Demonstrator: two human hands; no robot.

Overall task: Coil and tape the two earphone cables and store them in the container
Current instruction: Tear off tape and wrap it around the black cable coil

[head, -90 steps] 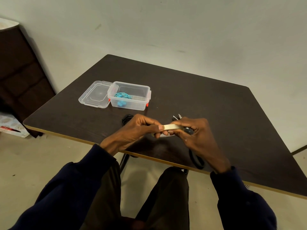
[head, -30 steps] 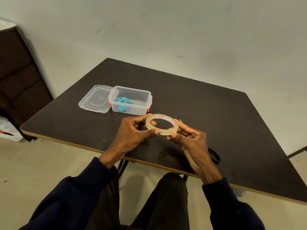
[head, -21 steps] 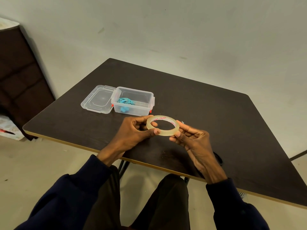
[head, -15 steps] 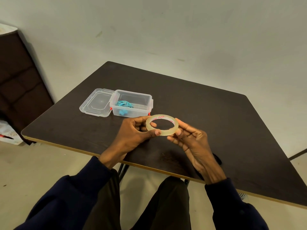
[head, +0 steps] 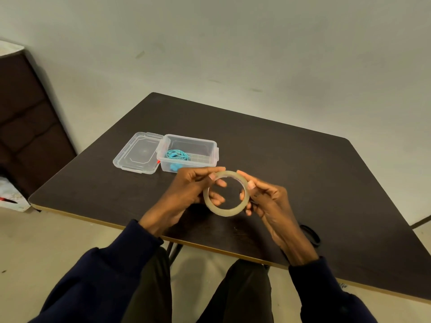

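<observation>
Head view, surface: you sit at a dark brown table with a pale band along its edge. The near edge crosses above your knees.
Room: a plain pale wall rises behind the table and a pale floor lies below it. A dark brown cabinet stands at far left against the wall.
Floor item: a white item with a red mark lies at the cabinet's foot, too cut off to identify.
Container: the clear plastic container sits open on the left part of the table, just beyond your left hand.
Lid: the clear lid lies flat on the table, touching the container's left side, with a small red latch where they meet.
Contents: a coiled blue earphone cable lies in the left half of the container.
Tape roll: the clear tape roll is held above the near part of the table with its opening facing you.
Left hand: your left hand grasps the roll's upper left rim, and its fingertips show through the opening.
Right hand: your right hand pinches the right rim, thumb on the near face and fingers behind.
Second cable: a black cable loop lies on the table by the near edge, just right of your right wrist and partly hidden by it.
Clothing: dark navy sleeves and dark trousers.
</observation>
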